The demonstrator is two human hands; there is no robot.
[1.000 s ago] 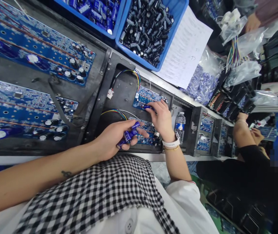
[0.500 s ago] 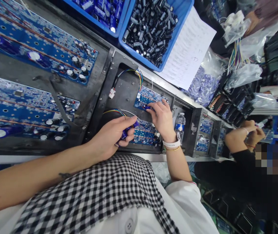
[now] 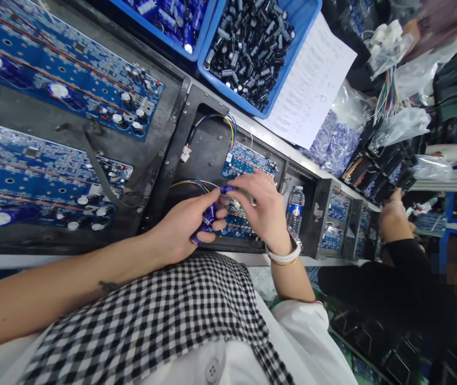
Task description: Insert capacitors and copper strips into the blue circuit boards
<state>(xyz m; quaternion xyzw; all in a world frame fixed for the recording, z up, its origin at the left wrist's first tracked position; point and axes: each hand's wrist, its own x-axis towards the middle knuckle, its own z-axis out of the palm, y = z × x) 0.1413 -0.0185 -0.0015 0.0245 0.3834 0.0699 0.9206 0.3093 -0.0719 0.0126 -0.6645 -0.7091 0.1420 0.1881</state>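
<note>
Several blue capacitors (image 3: 209, 215) lie in my left hand (image 3: 184, 223), its fingers curled round them. My right hand (image 3: 261, 206) pinches one blue capacitor (image 3: 227, 189) between thumb and fingertips, close to the left thumb. Behind the right hand is a blue circuit board (image 3: 248, 159) with a coloured wire bundle (image 3: 232, 128) at its left end. A second circuit board (image 3: 234, 227) lies nearer to me, partly hidden under both hands. Both boards rest in a dark metal frame (image 3: 208, 152).
Larger boards with capacitors (image 3: 60, 139) lie at left. At the back are a blue bin of black capacitors (image 3: 271, 101), a bin of blue ones (image 3: 196, 51) and a paper sheet (image 3: 312, 85). A water bottle (image 3: 295, 206) is right of my hand. A co-worker's arm (image 3: 397, 222) is further right.
My right hand has drawn back from the far board toward my left hand and now pinches a blue capacitor beside it. The co-worker's hand has moved away from me.
</note>
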